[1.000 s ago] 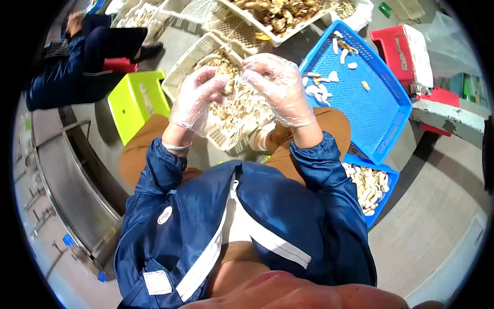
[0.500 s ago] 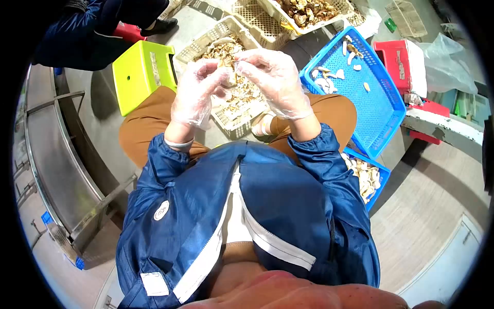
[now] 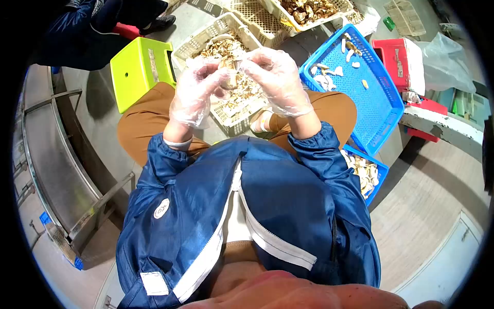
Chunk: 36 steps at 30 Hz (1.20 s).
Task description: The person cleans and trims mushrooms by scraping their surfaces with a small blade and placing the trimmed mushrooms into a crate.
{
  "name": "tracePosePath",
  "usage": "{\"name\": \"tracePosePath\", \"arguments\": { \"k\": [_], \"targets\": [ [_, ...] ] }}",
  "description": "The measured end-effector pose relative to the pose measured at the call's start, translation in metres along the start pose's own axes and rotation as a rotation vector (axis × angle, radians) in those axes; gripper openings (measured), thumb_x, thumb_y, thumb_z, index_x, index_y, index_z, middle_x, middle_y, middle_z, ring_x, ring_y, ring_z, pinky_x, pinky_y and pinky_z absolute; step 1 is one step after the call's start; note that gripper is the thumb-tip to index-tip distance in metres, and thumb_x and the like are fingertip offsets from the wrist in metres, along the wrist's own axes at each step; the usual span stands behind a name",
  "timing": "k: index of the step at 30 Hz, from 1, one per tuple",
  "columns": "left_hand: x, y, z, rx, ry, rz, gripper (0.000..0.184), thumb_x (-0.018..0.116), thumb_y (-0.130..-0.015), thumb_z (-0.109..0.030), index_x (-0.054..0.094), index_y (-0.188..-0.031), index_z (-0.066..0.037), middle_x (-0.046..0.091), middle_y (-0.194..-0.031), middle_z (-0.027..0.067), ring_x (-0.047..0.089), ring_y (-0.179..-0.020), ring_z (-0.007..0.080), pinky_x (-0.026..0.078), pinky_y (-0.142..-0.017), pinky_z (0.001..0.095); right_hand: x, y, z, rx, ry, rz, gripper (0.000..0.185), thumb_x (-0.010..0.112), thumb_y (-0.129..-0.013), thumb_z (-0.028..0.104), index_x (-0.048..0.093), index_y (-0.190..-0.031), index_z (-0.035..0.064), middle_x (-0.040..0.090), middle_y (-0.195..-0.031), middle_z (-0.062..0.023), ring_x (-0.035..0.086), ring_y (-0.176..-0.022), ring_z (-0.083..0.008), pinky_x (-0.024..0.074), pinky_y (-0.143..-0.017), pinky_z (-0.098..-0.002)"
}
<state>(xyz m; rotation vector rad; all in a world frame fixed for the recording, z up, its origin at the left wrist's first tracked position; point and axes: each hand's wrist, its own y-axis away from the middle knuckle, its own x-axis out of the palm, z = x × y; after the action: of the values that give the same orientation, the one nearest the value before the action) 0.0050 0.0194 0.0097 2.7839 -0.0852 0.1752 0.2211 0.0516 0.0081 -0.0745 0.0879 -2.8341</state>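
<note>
Both my hands wear clear plastic gloves and are raised over a cream crate of mushroom pieces. My left hand is closed, thumb and fingers pinching a pale brown mushroom. Close to its right, my right hand is pinched too, fingertips turned toward the mushroom. Whatever sits between those fingertips is too small to make out. A blue tray with several pale mushroom pieces lies just right of my right hand.
A blue bin of cut mushrooms stands beneath the tray's near end. Another crate of brown mushrooms is at the back. A lime stool, a red stool and a metal frame flank me. Another person is at upper left.
My hands stay over the crate, nearly in place. The mushroom in my left hand looks slightly turned, and more of its pale part shows. The whole view has shifted a little.
</note>
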Motion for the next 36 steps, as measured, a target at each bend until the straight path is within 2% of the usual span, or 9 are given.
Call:
{"name": "tracePosePath", "arguments": {
  "k": [4, 11, 15, 16, 20, 24, 29, 32, 36],
  "targets": [
    [-0.005, -0.003, -0.002, -0.01, 0.01, 0.017, 0.032, 0.075, -0.098, -0.016, 0.069, -0.124, 0.003, 0.073, -0.104, 0.0045, 0.064, -0.079, 0.0097, 0.051, -0.071, 0.0245, -0.001, 0.0, -0.002, 0.132, -0.114, -0.019, 0.017, 0.077, -0.094, 0.017, 0.077, -0.095, 0.0, 0.072, -0.082, 0.0, 0.061, -0.076, -0.0064, 0.0497, -0.07, -0.0257],
    [-0.006, -0.004, -0.009, 0.027, -0.1, 0.036, 0.029, 0.078, -0.097, -0.016, 0.071, -0.117, 0.004, 0.072, -0.094, 0.0049, 0.067, -0.075, 0.0106, 0.053, -0.065, 0.0248, -0.003, 0.001, 0.001, 0.082, -0.084, 0.024, 0.015, 0.075, -0.095, 0.013, 0.076, -0.095, -0.0013, 0.071, -0.082, -0.0009, 0.059, -0.077, -0.007, 0.0491, -0.071, -0.0267],
    [-0.012, -0.003, -0.011, -0.008, -0.087, 0.088, 0.034, 0.078, -0.097, -0.016, 0.068, -0.122, 0.005, 0.072, -0.097, 0.0062, 0.068, -0.079, 0.012, 0.053, -0.068, 0.0256, -0.001, 0.002, -0.002, 0.15, -0.259, 0.002, 0.017, 0.075, -0.095, 0.015, 0.077, -0.098, -0.0017, 0.074, -0.087, -0.0029, 0.063, -0.081, -0.008, 0.051, -0.074, -0.0261],
    [-0.016, -0.004, -0.009, -0.039, -0.004, 0.129, 0.036, 0.075, -0.099, -0.016, 0.066, -0.127, 0.006, 0.072, -0.102, 0.0077, 0.068, -0.084, 0.0129, 0.055, -0.071, 0.0278, -0.004, 0.001, -0.001, 0.148, -0.211, 0.02, 0.018, 0.076, -0.094, 0.015, 0.077, -0.099, -0.002, 0.076, -0.089, -0.0048, 0.068, -0.084, -0.01, 0.054, -0.078, -0.0269],
    [-0.016, -0.004, 0.002, -0.112, 0.27, 0.089, 0.037, 0.071, -0.101, -0.015, 0.066, -0.133, 0.003, 0.072, -0.111, 0.008, 0.066, -0.09, 0.0129, 0.054, -0.078, 0.0288, 0.003, 0.004, -0.016, 0.221, -0.532, 0.01, 0.02, 0.077, -0.095, 0.016, 0.076, -0.102, -0.0024, 0.076, -0.093, -0.0068, 0.071, -0.09, -0.0141, 0.0576, -0.085, -0.0307],
    [-0.009, -0.005, -0.007, 0.108, -0.076, 0.155, 0.043, 0.067, -0.104, -0.015, 0.063, -0.144, -0.001, 0.072, -0.119, 0.0032, 0.062, -0.106, 0.0118, 0.049, -0.092, 0.0286, 0.004, 0.002, -0.015, 0.186, -0.5, 0.027, 0.019, 0.077, -0.096, 0.016, 0.076, -0.102, -0.0025, 0.076, -0.094, -0.0068, 0.071, -0.089, -0.014, 0.0571, -0.084, -0.0303],
    [0.002, 0.002, -0.014, 0.002, 0.106, 0.179, 0.044, 0.07, -0.103, -0.017, 0.064, -0.143, -0.001, 0.072, -0.124, 0.0059, 0.063, -0.107, 0.0126, 0.051, -0.092, 0.0299, -0.004, -0.001, -0.006, 0.159, -0.297, 0.093, 0.017, 0.076, -0.096, 0.015, 0.076, -0.102, -0.0017, 0.075, -0.093, -0.0055, 0.069, -0.088, -0.0119, 0.0558, -0.082, -0.0286],
    [-0.003, -0.002, -0.005, -0.008, 0.174, 0.278, 0.045, 0.072, -0.101, -0.015, 0.063, -0.143, 0.001, 0.071, -0.124, 0.0065, 0.064, -0.107, 0.0137, 0.052, -0.092, 0.0318, -0.003, 0.0, -0.002, 0.147, -0.296, 0.077, 0.017, 0.076, -0.096, 0.015, 0.076, -0.1, -0.0013, 0.075, -0.091, -0.0033, 0.068, -0.087, -0.0102, 0.0547, -0.08, -0.0272],
    [0.0, -0.001, -0.001, -0.026, 0.35, 0.239, 0.043, 0.072, -0.1, -0.013, 0.063, -0.14, 0.001, 0.07, -0.124, 0.0074, 0.066, -0.109, 0.0162, 0.053, -0.094, 0.0349, -0.009, 0.001, -0.001, 0.169, -0.191, -0.01, 0.017, 0.077, -0.095, 0.016, 0.076, -0.099, -0.0007, 0.074, -0.09, -0.0029, 0.067, -0.084, -0.0087, 0.0538, -0.078, -0.0256]
  ]
}}
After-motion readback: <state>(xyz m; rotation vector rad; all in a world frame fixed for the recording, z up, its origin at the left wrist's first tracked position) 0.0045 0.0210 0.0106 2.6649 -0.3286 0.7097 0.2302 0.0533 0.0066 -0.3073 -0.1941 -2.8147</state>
